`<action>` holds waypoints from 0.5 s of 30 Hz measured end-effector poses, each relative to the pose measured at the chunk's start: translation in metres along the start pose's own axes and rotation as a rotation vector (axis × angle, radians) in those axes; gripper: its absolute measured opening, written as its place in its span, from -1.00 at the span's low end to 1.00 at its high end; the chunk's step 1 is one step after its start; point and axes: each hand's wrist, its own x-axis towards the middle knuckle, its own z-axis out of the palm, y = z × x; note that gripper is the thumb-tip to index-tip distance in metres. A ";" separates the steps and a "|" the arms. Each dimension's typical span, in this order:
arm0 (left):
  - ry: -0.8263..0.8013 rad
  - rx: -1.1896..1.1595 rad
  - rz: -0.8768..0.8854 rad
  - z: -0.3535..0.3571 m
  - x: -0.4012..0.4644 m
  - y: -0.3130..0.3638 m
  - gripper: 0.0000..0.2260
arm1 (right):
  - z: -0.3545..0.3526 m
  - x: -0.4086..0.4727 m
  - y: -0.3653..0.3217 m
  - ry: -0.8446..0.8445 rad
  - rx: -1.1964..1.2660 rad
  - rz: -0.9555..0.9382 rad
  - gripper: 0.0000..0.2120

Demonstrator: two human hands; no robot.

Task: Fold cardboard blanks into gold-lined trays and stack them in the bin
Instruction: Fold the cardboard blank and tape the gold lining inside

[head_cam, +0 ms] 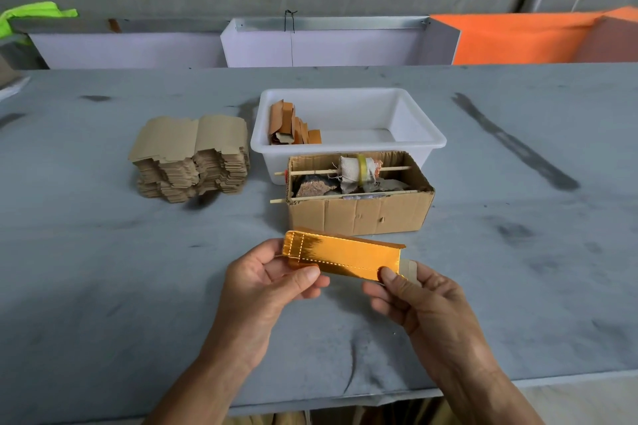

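Two hands, left (266, 281) and right (419, 300), share one gold tray (341, 257) over one table (103, 269). Behind it stand one white bin (417, 134), one cardboard box (359, 216) crossed by two sticks (310, 172), and one stack of blanks (191, 157), too many to count. The folded trays (293, 126) in the bin overlap; perhaps five or six.

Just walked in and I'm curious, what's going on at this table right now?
A person is folding a gold-lined cardboard blank into a tray, holding it above the grey table. The left hand pinches its left end, the right hand pinches the right end. The tray looks only partly formed. Behind, a stack of flat blanks waits at the left, and a white bin already holds a few folded trays. A cardboard box of odds and ends sits in front of the bin.
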 end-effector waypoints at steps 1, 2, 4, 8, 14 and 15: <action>0.011 0.007 0.008 0.000 0.000 0.000 -0.75 | 0.000 0.000 0.000 0.000 0.001 0.001 -0.90; 0.023 0.017 0.021 0.001 0.000 -0.001 -0.78 | -0.001 0.000 0.000 0.000 0.003 0.003 -0.90; 0.029 0.072 0.084 0.003 -0.001 -0.003 -0.85 | -0.001 0.000 0.000 -0.003 0.026 0.014 -0.85; 0.082 0.171 0.199 0.005 0.001 -0.008 -0.87 | 0.001 0.000 0.002 -0.010 0.154 0.020 -0.54; 0.011 0.421 0.499 0.001 0.001 -0.013 -0.80 | 0.003 -0.001 0.002 0.022 0.243 0.016 -0.49; -0.006 0.461 0.542 0.000 0.001 -0.014 -0.79 | 0.003 -0.001 0.003 0.026 0.236 0.008 -0.48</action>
